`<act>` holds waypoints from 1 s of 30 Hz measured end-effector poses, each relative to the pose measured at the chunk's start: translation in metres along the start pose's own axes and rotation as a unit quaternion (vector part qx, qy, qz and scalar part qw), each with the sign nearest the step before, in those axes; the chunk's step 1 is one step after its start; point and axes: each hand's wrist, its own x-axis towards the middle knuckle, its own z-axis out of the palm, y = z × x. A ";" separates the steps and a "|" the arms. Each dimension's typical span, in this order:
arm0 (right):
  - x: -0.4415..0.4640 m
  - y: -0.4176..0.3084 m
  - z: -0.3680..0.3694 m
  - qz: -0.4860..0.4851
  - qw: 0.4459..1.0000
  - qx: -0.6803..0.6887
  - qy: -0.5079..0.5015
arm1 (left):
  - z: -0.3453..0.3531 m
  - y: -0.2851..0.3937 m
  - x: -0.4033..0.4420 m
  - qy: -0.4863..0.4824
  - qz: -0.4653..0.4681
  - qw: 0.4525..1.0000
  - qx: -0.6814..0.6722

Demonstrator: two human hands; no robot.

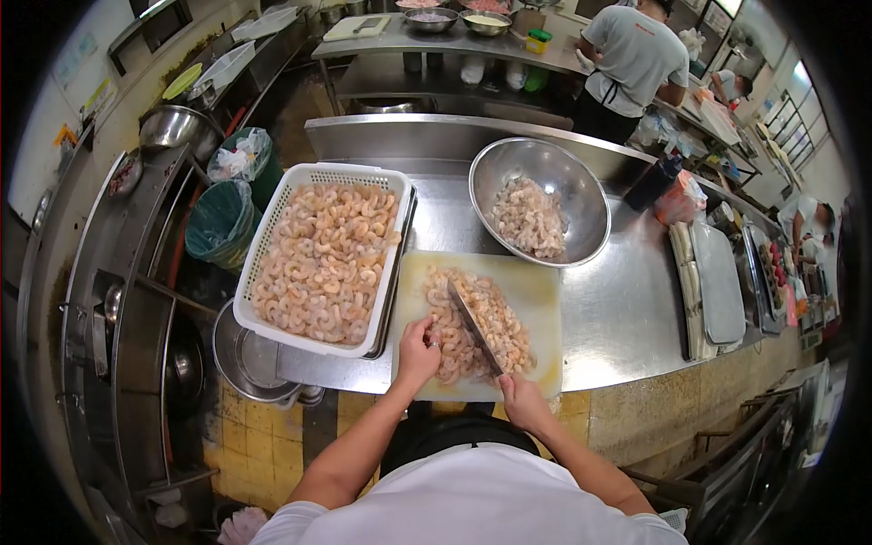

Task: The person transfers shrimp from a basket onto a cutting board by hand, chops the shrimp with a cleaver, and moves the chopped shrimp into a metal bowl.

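Note:
A knife (476, 329) lies blade-forward across the shrimp (500, 313) on a pale cutting board (548, 300). My right hand (524, 402) is closed around its handle at the board's front edge. To the left of the blade, my left hand (420, 352) rests at the board's left side beside more shrimp, its fingers bent together; what they grip, if anything, is too small to make out. A white perforated basket (243, 289) full of peeled shrimp stands left of the board. Behind the board, a steel bowl (586, 195) holds a heap of shrimp pieces.
Green bins (218, 221) stand beyond the basket. On the right are a dark bottle (652, 182), a plastic bag (679, 200) and trays (718, 282). A co-worker (636, 54) stands at the back counter (427, 44), with other people farther right.

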 end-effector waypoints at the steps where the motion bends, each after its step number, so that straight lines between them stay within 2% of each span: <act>1: 0.004 -0.005 -0.002 0.005 1.000 0.002 -0.006 | 0.000 -0.001 0.001 0.006 0.000 1.000 -0.012; 4: -0.014 -0.046 -0.033 0.027 0.998 0.036 -0.034 | -0.004 0.000 -0.002 0.007 -0.002 0.999 0.034; 8: -0.006 -0.006 0.003 0.005 1.000 -0.012 -0.021 | -0.006 0.001 -0.004 0.015 0.002 0.999 0.037; 11: 0.002 -0.005 0.000 0.009 0.999 -0.017 -0.035 | -0.005 -0.005 -0.003 0.019 -0.004 0.999 0.029; 13: -0.010 -0.043 -0.023 0.023 0.999 0.006 -0.033 | -0.007 -0.002 -0.003 0.018 -0.010 0.999 0.033; 16: -0.015 -0.032 -0.008 -0.025 1.000 0.008 -0.004 | -0.008 -0.001 -0.005 0.023 -0.030 0.999 0.015; 20: 0.008 -0.007 0.008 0.016 0.999 -0.034 -0.032 | -0.009 -0.005 -0.002 0.023 -0.013 0.999 0.031; 22: -0.003 -0.035 -0.010 0.036 0.998 -0.018 -0.047 | -0.010 -0.010 -0.006 0.019 -0.001 0.998 0.055; 25: -0.016 -0.058 -0.019 0.002 1.000 0.013 -0.016 | -0.010 -0.006 -0.006 0.022 -0.032 0.999 0.009; 27: -0.001 -0.015 0.011 0.005 0.999 -0.034 -0.018 | -0.013 0.000 -0.009 0.022 -0.030 0.999 0.003; 30: 0.004 -0.024 0.005 0.029 0.999 -0.027 -0.026 | -0.015 0.000 -0.007 0.017 -0.026 0.999 0.019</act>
